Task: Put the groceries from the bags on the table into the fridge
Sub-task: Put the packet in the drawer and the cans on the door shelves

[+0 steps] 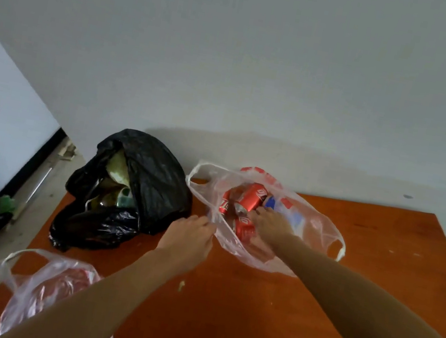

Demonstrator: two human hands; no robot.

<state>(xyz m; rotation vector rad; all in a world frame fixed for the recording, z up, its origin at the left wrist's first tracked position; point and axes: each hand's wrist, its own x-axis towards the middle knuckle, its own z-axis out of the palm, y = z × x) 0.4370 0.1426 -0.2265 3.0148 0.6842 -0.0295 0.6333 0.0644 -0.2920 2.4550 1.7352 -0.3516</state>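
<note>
My left hand (189,234) pinches the rim of the clear thin plastic bag (309,231) near the far edge of the orange wooden counter (248,322). My right hand (269,221) is inside the bag, fingers closed on a red metal soda can (252,198). The can is tilted, its long side pointing up and away toward the far right corner.

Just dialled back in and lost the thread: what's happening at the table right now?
A person is unpacking the clear plastic bag on the orange wooden table. The left hand pinches the bag's edge to hold it open, while the right hand reaches inside and grips a red soda can; more red cans lie beside it. A black plastic bag with greenish contents and a second clear plastic bag at the near-left corner sit untouched.
</note>
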